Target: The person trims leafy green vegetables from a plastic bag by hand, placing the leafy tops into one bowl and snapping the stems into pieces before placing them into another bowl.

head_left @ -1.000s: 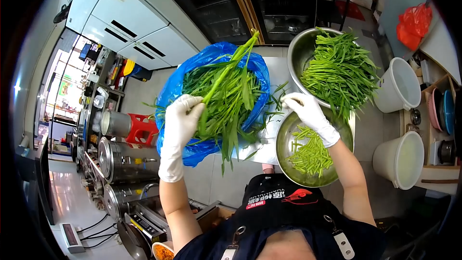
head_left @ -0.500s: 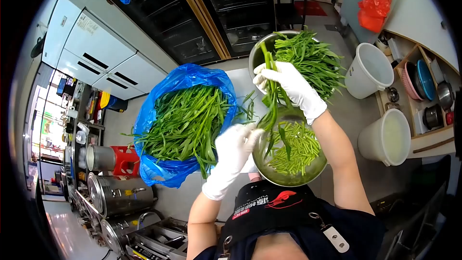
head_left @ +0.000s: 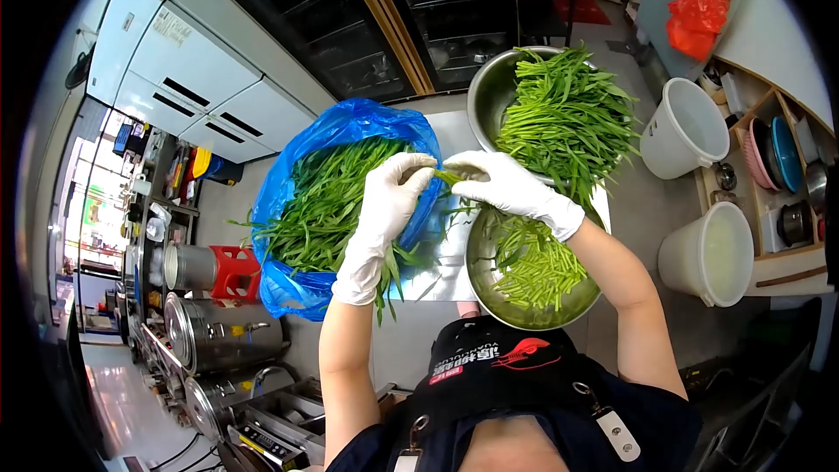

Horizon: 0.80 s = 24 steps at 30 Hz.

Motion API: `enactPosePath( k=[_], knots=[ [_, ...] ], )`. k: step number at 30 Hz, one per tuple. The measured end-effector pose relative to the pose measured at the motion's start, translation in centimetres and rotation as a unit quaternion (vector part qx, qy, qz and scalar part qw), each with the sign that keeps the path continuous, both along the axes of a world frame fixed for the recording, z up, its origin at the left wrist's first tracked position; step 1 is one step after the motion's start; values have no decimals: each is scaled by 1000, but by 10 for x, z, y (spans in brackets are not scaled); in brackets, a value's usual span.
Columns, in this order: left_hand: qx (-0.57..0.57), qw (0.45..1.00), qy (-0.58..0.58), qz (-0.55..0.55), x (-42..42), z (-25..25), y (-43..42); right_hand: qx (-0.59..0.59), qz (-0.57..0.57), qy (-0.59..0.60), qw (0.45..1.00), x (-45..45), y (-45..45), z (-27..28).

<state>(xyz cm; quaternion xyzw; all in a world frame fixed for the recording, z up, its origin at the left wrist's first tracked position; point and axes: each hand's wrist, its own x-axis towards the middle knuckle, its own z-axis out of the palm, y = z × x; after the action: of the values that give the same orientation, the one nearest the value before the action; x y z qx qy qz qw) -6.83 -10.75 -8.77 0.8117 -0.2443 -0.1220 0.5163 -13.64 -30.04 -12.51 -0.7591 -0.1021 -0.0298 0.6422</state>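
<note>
My left hand [head_left: 391, 192], in a white glove, is pinched above the edge of a blue plastic bag [head_left: 297, 301] full of long-leaved water spinach [head_left: 336, 201]. Close beside it, my gloved right hand [head_left: 507, 183] grips a green water spinach stem [head_left: 448, 177]. The stem spans the small gap between both sets of fingertips; its left end is hidden by the left fingers. Below my right hand stands a steel bowl [head_left: 476, 284] with short cut stem pieces [head_left: 542, 275] and a few leaves. Behind it, a larger steel bowl [head_left: 486, 105] holds heaped leafy tops [head_left: 572, 118].
The bag and bowls stand on a pale low table [head_left: 450, 135] with loose leaves on it. Two white buckets [head_left: 686, 127] are on the floor at the right, near an open shelf [head_left: 773, 140]. Steel pots [head_left: 218, 336] and a red stool [head_left: 236, 275] stand at the left.
The bunch in my right hand has gone from view, and leaves now lie at the upper part of the stem bowl. Both hands have come together, the left one moving up, the right one down.
</note>
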Motion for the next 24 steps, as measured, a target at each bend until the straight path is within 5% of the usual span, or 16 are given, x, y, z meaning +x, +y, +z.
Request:
enactPosePath(
  k=[4,7,11,18,21,24],
  knots=[
    [5,999,8,32,-3,-3,6,-6,31,37,999,10,3,0],
    [19,998,-33,44,-9,-1,4,-216,-40,-42,975,9,12,10],
    [42,983,-175,-25,-6,-10,10,-353,-57,-167,919,12,17,-5],
    [68,983,-166,-38,-8,-17,11,-414,-111,-240,871,9,24,-8],
    [64,976,-201,-50,-11,-24,10,-396,-97,-227,884,12,22,-16],
    [90,976,-191,-53,-9,-24,12,-112,-106,-60,986,18,19,-30]
  ],
)
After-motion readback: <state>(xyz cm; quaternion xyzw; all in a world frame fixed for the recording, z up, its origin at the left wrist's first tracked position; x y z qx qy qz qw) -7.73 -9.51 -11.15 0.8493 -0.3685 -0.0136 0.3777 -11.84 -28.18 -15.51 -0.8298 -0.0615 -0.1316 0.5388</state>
